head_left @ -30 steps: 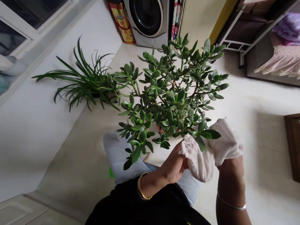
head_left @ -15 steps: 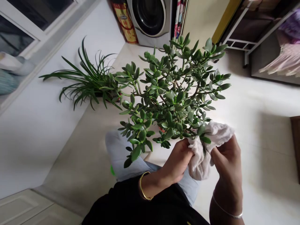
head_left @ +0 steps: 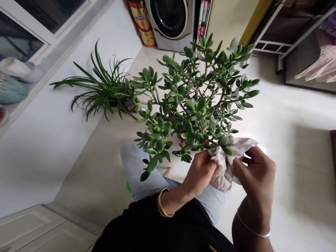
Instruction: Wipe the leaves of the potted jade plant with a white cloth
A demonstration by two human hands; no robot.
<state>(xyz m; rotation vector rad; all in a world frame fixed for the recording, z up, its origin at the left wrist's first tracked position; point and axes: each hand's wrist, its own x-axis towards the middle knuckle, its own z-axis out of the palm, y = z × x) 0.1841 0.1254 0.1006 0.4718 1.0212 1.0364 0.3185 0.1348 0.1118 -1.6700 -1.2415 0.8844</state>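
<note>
A jade plant [head_left: 194, 105] with thick, glossy green leaves on branching stems fills the middle of the view. Its orange pot [head_left: 181, 141] barely shows beneath the foliage. My left hand [head_left: 201, 171], with a gold bangle at the wrist, grips a bunched pale pink cloth [head_left: 223, 166]. My right hand [head_left: 256, 178], wearing a thin silver bangle, pinches the same cloth from the other side. The cloth lies around a low leaf of the jade plant.
A long-leaved spider plant [head_left: 105, 94] stands in a pot beside the jade plant. Behind them are a front-loading washing machine [head_left: 170, 21] and a white metal rack [head_left: 273, 45]. My knee in light blue trousers [head_left: 136, 164] is below the foliage.
My hands have drawn closer together, and the right hand has closed further onto the cloth. The cloth is bunched more tightly around the low leaf. The view has shifted slightly.
</note>
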